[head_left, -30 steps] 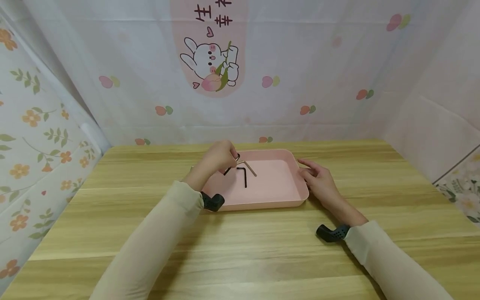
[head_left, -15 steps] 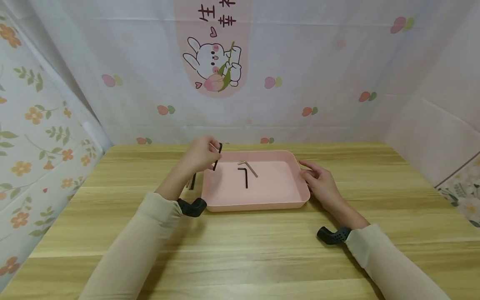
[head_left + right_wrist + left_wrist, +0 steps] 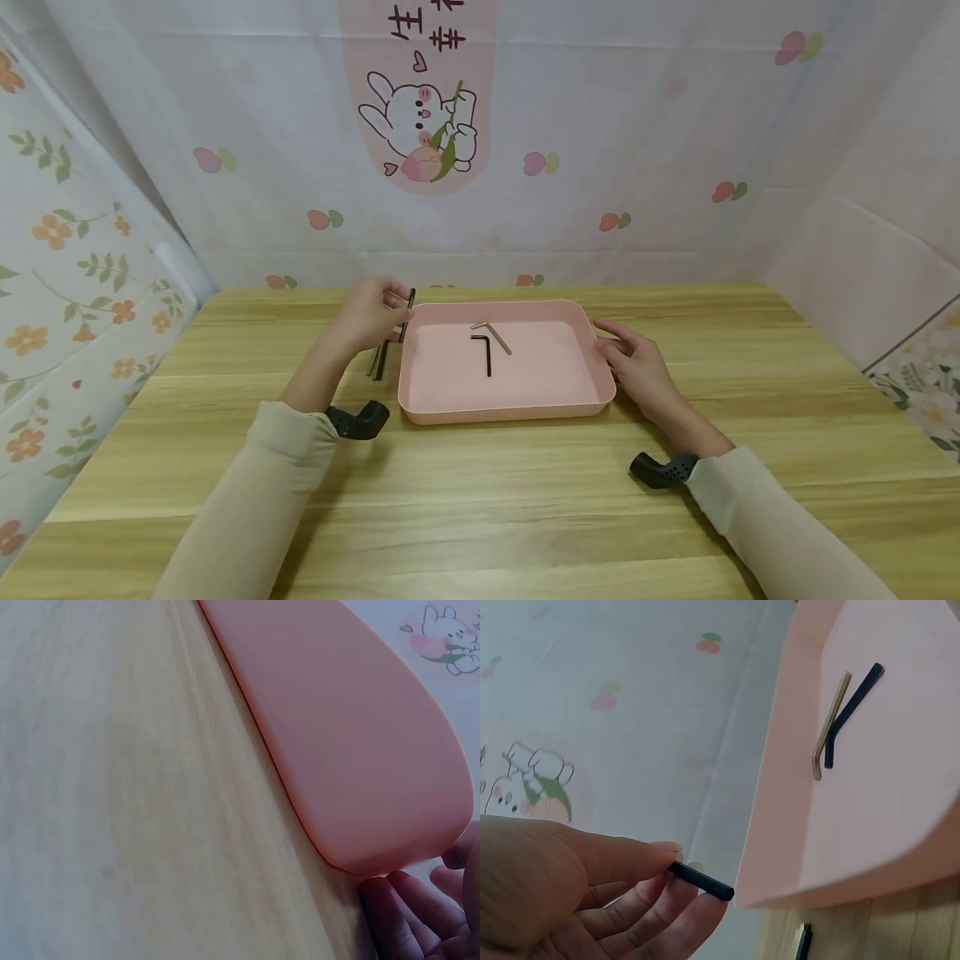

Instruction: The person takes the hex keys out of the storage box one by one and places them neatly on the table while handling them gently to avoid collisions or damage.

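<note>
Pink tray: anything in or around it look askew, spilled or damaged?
Nothing looks spilled or damaged. The tray sits upright on the table; inside, a gold hex key and black hex key lie at differing angles. More keys lie beside the tray, partly hidden by the left hand.

A tray (image 3: 540, 392) lies on the far half of the table (image 3: 525, 500), in front of a curtain (image 3: 600, 125). Inside it, left of centre, one hex key (image 3: 488, 358) lies just beside a second key (image 3: 500, 340), which is slightly farther and reaches to its right. More keys (image 3: 380, 362) lie on the table left of the tray, partly behind the left hand (image 3: 367, 317). That hand holds a key (image 3: 701, 880) at the tray's far left corner; the right hand (image 3: 633, 367) touches its right end.
</note>
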Action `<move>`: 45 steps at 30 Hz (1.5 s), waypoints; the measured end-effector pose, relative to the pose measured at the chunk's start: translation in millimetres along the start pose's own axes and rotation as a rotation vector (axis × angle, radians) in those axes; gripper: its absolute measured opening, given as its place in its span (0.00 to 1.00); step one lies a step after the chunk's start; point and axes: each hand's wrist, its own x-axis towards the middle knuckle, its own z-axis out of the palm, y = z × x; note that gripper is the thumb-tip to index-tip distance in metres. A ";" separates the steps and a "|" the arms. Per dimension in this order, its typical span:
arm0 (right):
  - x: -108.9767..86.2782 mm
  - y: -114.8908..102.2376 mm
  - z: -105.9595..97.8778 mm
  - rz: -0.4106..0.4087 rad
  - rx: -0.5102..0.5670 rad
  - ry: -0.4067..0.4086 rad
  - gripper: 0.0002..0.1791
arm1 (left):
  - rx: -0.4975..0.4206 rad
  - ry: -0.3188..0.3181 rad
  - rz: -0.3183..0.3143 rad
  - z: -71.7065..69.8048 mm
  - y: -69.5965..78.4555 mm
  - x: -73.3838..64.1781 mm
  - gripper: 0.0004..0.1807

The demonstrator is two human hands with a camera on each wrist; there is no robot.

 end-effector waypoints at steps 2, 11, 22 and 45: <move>0.2 0.1 0.3 0.006 0.005 0.001 0.29 | -0.017 0.008 -0.007 -2.8 -4.7 -1.2 0.18; 0.1 -0.8 -1.2 -0.002 -0.003 0.011 0.29 | -0.049 0.039 -0.019 -14.6 -14.3 -7.7 0.26; -0.8 -1.9 -0.2 -0.010 -0.003 0.004 0.30 | 0.041 0.074 -0.020 -19.6 -27.4 -9.1 0.24; -0.4 -2.9 -1.4 0.015 -0.010 0.000 0.30 | 0.159 -0.004 -0.103 -19.4 -50.6 -1.4 0.22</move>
